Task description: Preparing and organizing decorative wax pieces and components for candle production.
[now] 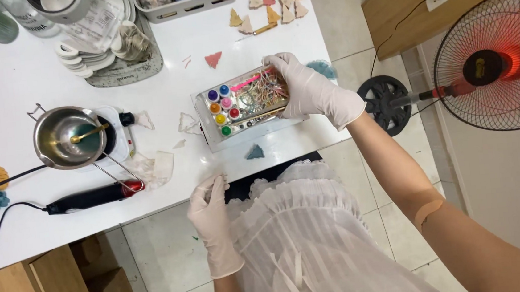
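Observation:
My right hand (pixel 306 90), in a white glove, grips the right end of a clear plastic box (pixel 241 107) on the white table (pixel 26 78). The box holds several small coloured dye bottles at its left and a tangle of wicks and small bits at its right. My left hand (pixel 208 206), also gloved, hangs below the table's front edge with its fingers loosely curled and nothing in it. A small teal tree-shaped wax piece (pixel 255 152) lies just in front of the box.
A steel pot with a spoon (pixel 69 137) sits on a small white hotplate. A black and red heat tool (pixel 94 197) lies near the front edge. Tree-shaped pieces (pixel 270 6) lie at the back, a grey tray (pixel 190 3) behind. A standing fan (pixel 498 62) runs at the right.

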